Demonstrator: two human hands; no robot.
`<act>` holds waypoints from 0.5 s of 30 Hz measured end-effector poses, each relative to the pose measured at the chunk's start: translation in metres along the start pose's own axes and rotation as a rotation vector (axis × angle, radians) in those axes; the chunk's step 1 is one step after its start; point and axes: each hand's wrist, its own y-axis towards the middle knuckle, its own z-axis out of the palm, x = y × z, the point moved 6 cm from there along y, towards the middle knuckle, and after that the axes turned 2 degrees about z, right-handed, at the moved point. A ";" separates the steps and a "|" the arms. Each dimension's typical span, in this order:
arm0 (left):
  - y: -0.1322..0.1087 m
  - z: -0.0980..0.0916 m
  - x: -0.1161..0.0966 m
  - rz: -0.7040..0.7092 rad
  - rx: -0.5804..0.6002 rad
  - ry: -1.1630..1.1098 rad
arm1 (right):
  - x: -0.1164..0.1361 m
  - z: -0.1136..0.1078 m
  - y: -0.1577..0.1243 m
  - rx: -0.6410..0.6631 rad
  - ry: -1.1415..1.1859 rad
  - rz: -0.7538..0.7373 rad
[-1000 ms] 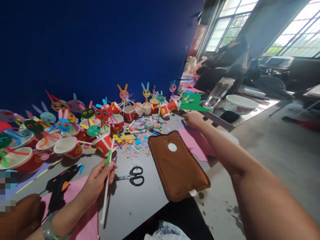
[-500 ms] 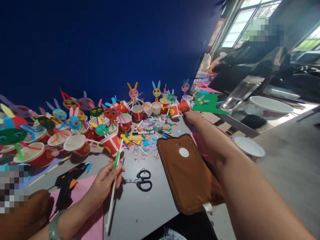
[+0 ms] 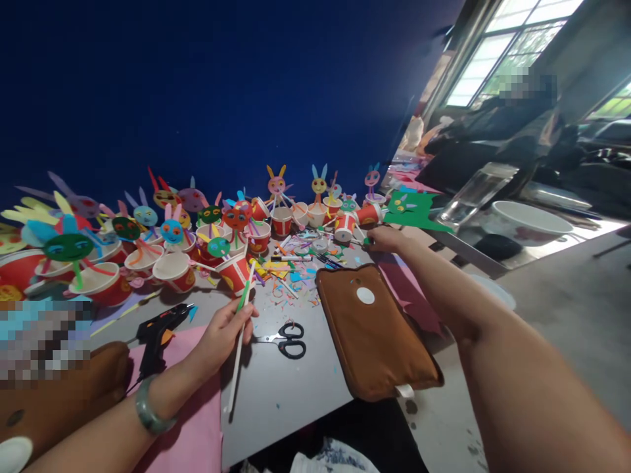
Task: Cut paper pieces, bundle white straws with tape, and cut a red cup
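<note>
My left hand [image 3: 235,326] is closed around a thin white stick [image 3: 237,374], with a narrow green strip [image 3: 243,297] held along it. Just right of that hand, black-handled scissors [image 3: 286,340] lie on the table. My right arm stretches forward to the far edge, where my right hand [image 3: 387,239] is closed beside a tipped red paper cup [image 3: 344,226]. A bit of green shows at its fingertips; what it holds is too small to make out. Many red-and-white cups with paper rabbit figures, among them a blue-faced rabbit [image 3: 171,231], stand along the blue wall.
A brown padded pouch [image 3: 379,335] lies between my arms. Paper scraps [image 3: 290,282] and markers are scattered behind it. A black glue gun [image 3: 160,335] rests by pink paper [image 3: 197,401] at left. Green paper [image 3: 414,209] and a white bowl [image 3: 532,223] are at right.
The view has shifted, so the tabletop things appear further right. A bit of green now shows at my right fingertips near the tipped cup. My left hand keeps its hold.
</note>
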 end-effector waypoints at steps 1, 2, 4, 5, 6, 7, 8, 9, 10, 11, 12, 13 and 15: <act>0.000 0.000 -0.002 0.011 -0.001 -0.001 | 0.002 -0.003 -0.004 -0.010 0.000 -0.008; -0.001 0.000 -0.004 0.024 -0.003 -0.004 | 0.004 -0.008 -0.007 -0.019 0.003 -0.015; -0.002 -0.001 -0.007 0.047 -0.013 -0.013 | 0.007 -0.017 -0.014 -0.034 0.023 -0.023; -0.002 -0.002 -0.008 0.053 -0.018 -0.017 | 0.009 -0.023 -0.017 -0.040 0.042 -0.026; -0.003 -0.002 -0.009 0.055 -0.024 -0.022 | 0.010 -0.030 -0.019 -0.051 0.067 -0.029; -0.003 -0.003 -0.009 0.052 -0.028 -0.031 | 0.012 -0.037 -0.022 -0.067 0.100 -0.032; -0.004 -0.003 -0.008 0.043 -0.028 -0.043 | 0.014 -0.045 -0.024 -0.091 0.141 -0.035; -0.004 -0.002 -0.007 0.031 -0.026 -0.059 | 0.016 -0.054 -0.026 -0.127 0.190 -0.039; -0.004 -0.002 -0.006 0.018 -0.021 -0.073 | 0.018 -0.064 -0.027 -0.175 0.246 -0.041; -0.004 -0.001 -0.005 0.007 -0.016 -0.084 | 0.019 -0.075 -0.030 -0.238 0.308 -0.044; -0.003 -0.001 -0.005 0.003 -0.014 -0.086 | 0.020 -0.087 -0.032 -0.319 0.376 -0.044; -0.003 -0.001 -0.006 0.008 -0.018 -0.081 | 0.020 -0.100 -0.037 -0.418 0.447 -0.041; -0.001 -0.003 -0.008 0.048 -0.027 -0.068 | 0.018 -0.129 -0.051 -0.669 0.596 -0.043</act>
